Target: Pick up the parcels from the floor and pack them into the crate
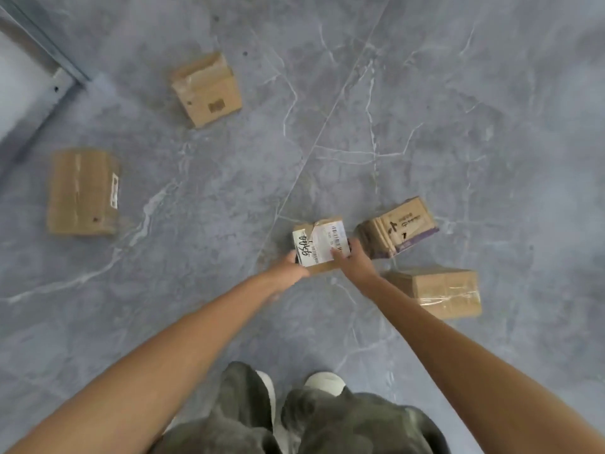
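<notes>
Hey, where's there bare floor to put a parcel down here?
Bare floor lies between the left parcel and the labelled parcel, and across the upper right beyond the purple-edged parcel. Crowded where those two and the taped parcel cluster.

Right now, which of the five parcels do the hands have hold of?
The small parcel with the white label and handwritten black number: the left hand and right hand grip its sides. No hand holds the other four.

White label (319, 247) on parcel (322, 268): handwritten "9500", second digit uncertain
</notes>
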`<state>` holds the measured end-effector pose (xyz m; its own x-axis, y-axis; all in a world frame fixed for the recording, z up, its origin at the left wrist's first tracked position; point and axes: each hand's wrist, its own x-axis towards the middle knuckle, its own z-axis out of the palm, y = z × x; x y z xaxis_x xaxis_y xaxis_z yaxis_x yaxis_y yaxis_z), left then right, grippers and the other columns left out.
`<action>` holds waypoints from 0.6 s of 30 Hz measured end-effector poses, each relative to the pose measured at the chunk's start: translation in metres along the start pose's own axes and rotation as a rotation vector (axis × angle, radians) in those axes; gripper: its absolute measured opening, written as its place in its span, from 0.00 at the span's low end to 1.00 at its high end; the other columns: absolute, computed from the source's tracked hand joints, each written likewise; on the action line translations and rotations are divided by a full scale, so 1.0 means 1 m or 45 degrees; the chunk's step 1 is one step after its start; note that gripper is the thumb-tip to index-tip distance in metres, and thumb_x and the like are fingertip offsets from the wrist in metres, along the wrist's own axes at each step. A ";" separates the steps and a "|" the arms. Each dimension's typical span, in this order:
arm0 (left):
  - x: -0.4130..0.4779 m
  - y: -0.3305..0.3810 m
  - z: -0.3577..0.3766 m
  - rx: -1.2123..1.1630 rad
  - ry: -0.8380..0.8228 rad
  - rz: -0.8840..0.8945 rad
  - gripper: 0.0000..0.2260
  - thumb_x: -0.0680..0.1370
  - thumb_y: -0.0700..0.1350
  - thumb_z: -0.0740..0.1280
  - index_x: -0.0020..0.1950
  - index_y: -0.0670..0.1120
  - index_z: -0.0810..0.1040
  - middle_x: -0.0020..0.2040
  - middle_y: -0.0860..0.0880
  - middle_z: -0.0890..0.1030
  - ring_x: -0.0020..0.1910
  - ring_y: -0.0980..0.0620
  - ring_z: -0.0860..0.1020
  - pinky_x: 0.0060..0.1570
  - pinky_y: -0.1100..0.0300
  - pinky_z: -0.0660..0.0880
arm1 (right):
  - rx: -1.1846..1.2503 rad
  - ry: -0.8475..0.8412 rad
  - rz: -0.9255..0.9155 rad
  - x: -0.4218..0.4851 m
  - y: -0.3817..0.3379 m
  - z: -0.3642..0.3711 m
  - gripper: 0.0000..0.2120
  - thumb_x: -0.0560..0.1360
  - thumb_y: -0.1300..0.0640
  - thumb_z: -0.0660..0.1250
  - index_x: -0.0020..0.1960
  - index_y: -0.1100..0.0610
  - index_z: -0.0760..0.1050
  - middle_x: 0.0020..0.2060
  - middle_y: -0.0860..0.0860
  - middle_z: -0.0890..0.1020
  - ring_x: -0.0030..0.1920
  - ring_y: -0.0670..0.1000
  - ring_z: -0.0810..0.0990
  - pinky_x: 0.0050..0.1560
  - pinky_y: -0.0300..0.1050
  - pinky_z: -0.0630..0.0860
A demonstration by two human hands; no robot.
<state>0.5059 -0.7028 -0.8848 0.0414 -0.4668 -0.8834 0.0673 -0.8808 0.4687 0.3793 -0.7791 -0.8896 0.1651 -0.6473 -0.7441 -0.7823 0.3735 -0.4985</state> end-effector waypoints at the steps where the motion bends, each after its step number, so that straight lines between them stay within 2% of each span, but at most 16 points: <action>1: -0.001 -0.003 0.005 -0.042 0.022 0.009 0.25 0.75 0.31 0.62 0.70 0.45 0.64 0.66 0.47 0.73 0.60 0.50 0.71 0.50 0.61 0.67 | 0.016 0.038 -0.004 0.000 0.007 0.005 0.19 0.78 0.56 0.63 0.66 0.61 0.66 0.59 0.56 0.78 0.58 0.57 0.77 0.57 0.49 0.73; 2: -0.010 -0.006 0.007 -0.078 0.038 0.019 0.24 0.74 0.30 0.62 0.69 0.44 0.65 0.64 0.47 0.74 0.57 0.51 0.72 0.46 0.63 0.68 | 0.047 0.064 -0.005 -0.004 0.012 0.007 0.17 0.78 0.57 0.63 0.65 0.61 0.66 0.57 0.56 0.78 0.56 0.56 0.77 0.56 0.51 0.74; 4: -0.043 -0.005 0.008 -0.110 0.075 0.052 0.24 0.73 0.28 0.62 0.68 0.42 0.65 0.62 0.47 0.75 0.55 0.54 0.71 0.40 0.67 0.68 | 0.133 0.064 -0.014 -0.029 0.006 0.002 0.15 0.78 0.58 0.63 0.62 0.61 0.67 0.54 0.54 0.77 0.52 0.53 0.77 0.49 0.47 0.74; 6: -0.092 0.004 0.001 -0.215 0.125 0.103 0.25 0.74 0.28 0.61 0.68 0.44 0.65 0.61 0.49 0.74 0.53 0.54 0.72 0.37 0.69 0.68 | 0.230 0.042 -0.028 -0.067 -0.011 -0.011 0.12 0.78 0.57 0.63 0.60 0.60 0.69 0.54 0.53 0.77 0.52 0.53 0.77 0.50 0.48 0.76; 9: -0.183 0.036 -0.010 -0.282 0.235 0.241 0.26 0.75 0.30 0.62 0.70 0.48 0.64 0.63 0.49 0.72 0.56 0.53 0.73 0.43 0.67 0.70 | 0.355 0.019 -0.079 -0.143 -0.059 -0.044 0.10 0.78 0.56 0.64 0.57 0.56 0.69 0.52 0.50 0.77 0.54 0.54 0.78 0.53 0.53 0.79; 12: -0.281 0.085 -0.019 -0.223 0.388 0.401 0.31 0.74 0.29 0.61 0.73 0.52 0.61 0.63 0.51 0.66 0.61 0.56 0.69 0.48 0.68 0.71 | 0.448 0.045 -0.179 -0.228 -0.127 -0.088 0.10 0.78 0.54 0.64 0.57 0.54 0.69 0.49 0.48 0.77 0.54 0.52 0.79 0.54 0.54 0.80; 14: -0.352 0.124 -0.027 -0.190 0.507 0.504 0.32 0.74 0.29 0.62 0.73 0.52 0.61 0.61 0.52 0.64 0.62 0.57 0.67 0.53 0.68 0.70 | 0.494 0.050 -0.270 -0.288 -0.177 -0.120 0.11 0.78 0.53 0.64 0.58 0.52 0.69 0.50 0.48 0.78 0.53 0.52 0.79 0.52 0.52 0.80; 16: -0.426 0.164 -0.036 -0.170 0.601 0.622 0.32 0.73 0.30 0.64 0.73 0.52 0.61 0.62 0.51 0.64 0.62 0.57 0.67 0.55 0.71 0.70 | 0.543 0.041 -0.377 -0.352 -0.229 -0.153 0.13 0.78 0.53 0.64 0.61 0.50 0.69 0.49 0.49 0.78 0.51 0.50 0.79 0.50 0.48 0.80; 18: -0.500 0.201 -0.046 -0.179 0.699 0.753 0.32 0.72 0.32 0.68 0.72 0.50 0.63 0.62 0.49 0.66 0.61 0.55 0.69 0.59 0.64 0.72 | 0.596 0.006 -0.488 -0.417 -0.281 -0.185 0.14 0.78 0.53 0.63 0.63 0.48 0.68 0.47 0.48 0.78 0.50 0.48 0.79 0.51 0.47 0.79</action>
<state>0.5445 -0.6423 -0.3487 0.5888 -0.7140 -0.3788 0.0040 -0.4661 0.8847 0.4192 -0.7372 -0.3571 0.3796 -0.7960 -0.4714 -0.3200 0.3651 -0.8742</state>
